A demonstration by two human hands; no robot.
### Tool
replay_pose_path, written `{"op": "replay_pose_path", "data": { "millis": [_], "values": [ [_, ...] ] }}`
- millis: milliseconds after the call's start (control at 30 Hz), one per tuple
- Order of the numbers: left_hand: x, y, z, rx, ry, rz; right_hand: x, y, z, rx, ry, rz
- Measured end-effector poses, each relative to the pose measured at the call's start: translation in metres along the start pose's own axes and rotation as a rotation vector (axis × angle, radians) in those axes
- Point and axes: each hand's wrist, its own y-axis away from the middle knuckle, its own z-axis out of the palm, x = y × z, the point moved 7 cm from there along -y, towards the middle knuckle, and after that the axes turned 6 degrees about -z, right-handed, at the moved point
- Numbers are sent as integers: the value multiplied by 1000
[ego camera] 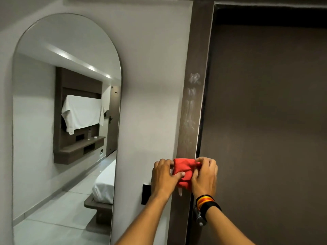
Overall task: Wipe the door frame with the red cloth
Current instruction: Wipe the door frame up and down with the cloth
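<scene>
A folded red cloth is held in front of the dark brown door frame, at about handle height. My left hand grips its left side with the thumb across the fabric. My right hand, with coloured bands on the wrist, pinches its right edge. Whitish smear marks run down the frame above the cloth. The lower part of the cloth is partly hidden by my fingers.
The closed dark brown door fills the right side, with its handle below my right wrist. A black wall switch sits left of the frame. A tall arched mirror hangs on the white wall to the left.
</scene>
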Motion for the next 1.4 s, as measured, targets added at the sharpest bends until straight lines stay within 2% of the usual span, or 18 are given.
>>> {"op": "replay_pose_path", "data": {
  "millis": [133, 200, 267, 467, 633, 800, 967, 1067, 1300, 1400],
  "values": [
    [5, -16, -18, 124, -155, 287, -2, 12, 28, 14, 173, -143],
    [9, -23, -30, 252, -208, 467, 3, 17, 43, -7, 218, -178],
    [11, -39, -39, 373, -240, 554, 10, 21, 57, -18, 196, -205],
    [44, -110, -39, 412, -444, 637, 23, 22, 79, 5, 99, -365],
    [43, -129, -19, 562, -569, 630, 32, 21, 89, 51, 200, -490],
    [41, -130, -17, 563, -556, 664, 43, 43, 97, 102, 116, -414],
    [41, -130, -18, 559, -540, 668, 37, 45, 114, 26, 176, -239],
    [39, -129, -18, 551, -532, 663, 24, 19, 108, 52, 275, -250],
    [41, -129, -18, 550, -508, 695, -70, -147, 44, 188, 300, -409],
    [41, -131, -18, 544, -495, 681, -86, -178, 29, 204, 329, -420]
  ]
}}
